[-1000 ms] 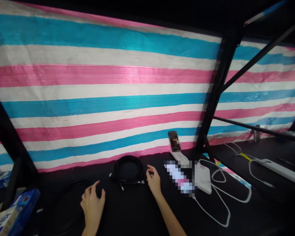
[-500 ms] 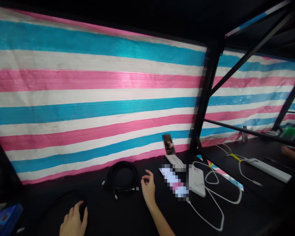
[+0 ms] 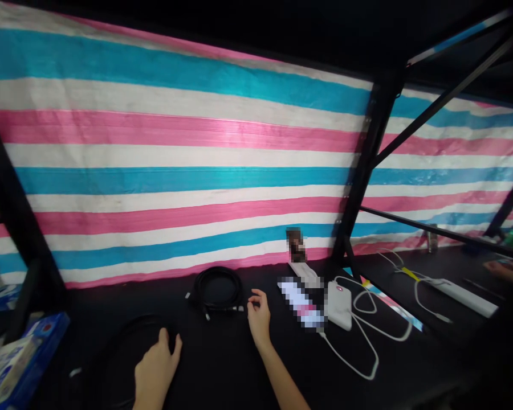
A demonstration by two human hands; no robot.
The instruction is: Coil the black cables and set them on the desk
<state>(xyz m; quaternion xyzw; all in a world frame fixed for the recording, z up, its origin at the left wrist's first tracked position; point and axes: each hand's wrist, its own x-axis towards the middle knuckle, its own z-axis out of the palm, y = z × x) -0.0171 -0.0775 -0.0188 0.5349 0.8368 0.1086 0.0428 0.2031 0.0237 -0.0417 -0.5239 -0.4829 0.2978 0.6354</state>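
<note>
My left hand (image 3: 156, 367) is low on the black tabletop, back towards me, with bent fingers at a large loop of black cable (image 3: 130, 320). Its fingers appear closed on that cable, though the dark surface hides part of the grip. A pale connector (image 3: 74, 372) lies left of the loop. My right hand (image 3: 259, 320) rests between a coiled black cable (image 3: 218, 289) and a lit phone (image 3: 299, 302). Its fingers are loosely curled, with a gap from the thumb and nothing visible between them. The coil's metal plugs point towards my right hand and towards me.
A white power bank (image 3: 339, 306) with a white cable (image 3: 371, 373) lies right of the phone. Blue-and-white boxes (image 3: 38, 364) stand at the left. A black post (image 3: 363, 165) and striped sheet (image 3: 196, 188) bound the back. A white power strip (image 3: 465, 296) and another person's hand (image 3: 507, 267) are farther right.
The view has swung left, showing more of the boxes and the left post. My left hand has turned, so fewer fingers show. My right hand keeps its pose beside the coil.
</note>
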